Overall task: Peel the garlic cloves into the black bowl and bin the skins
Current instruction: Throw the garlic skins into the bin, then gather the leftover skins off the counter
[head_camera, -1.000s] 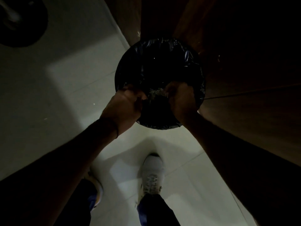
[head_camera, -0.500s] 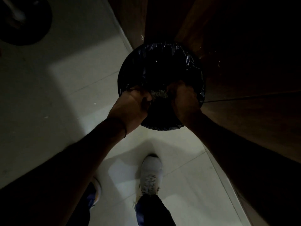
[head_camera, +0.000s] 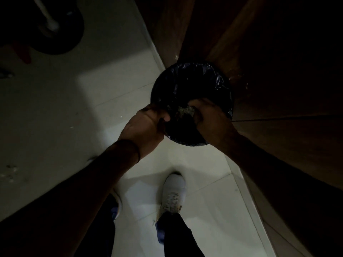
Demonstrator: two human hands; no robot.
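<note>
A round bin (head_camera: 187,78) lined with a black bag stands on the floor against a wooden cabinet. Both my hands hang over its near half. My left hand (head_camera: 148,125) is a fist, gripping the edge of something dark that I cannot make out in this dim light. My right hand (head_camera: 209,119) curls round the other side. A pale clump of garlic skins (head_camera: 185,110) sits between the two hands, above the bin's opening. The black bowl and the cloves are out of view.
Dark wooden cabinet fronts (head_camera: 278,89) rise to the right and behind the bin. Pale floor tiles (head_camera: 92,99) stretch to the left. My white shoe (head_camera: 174,191) stands just below the bin. A dark round base with a white pole (head_camera: 55,30) sits at the top left.
Both hands stay over the bin with the skins between them; the whole scene has only slid slightly down and right in the view.
</note>
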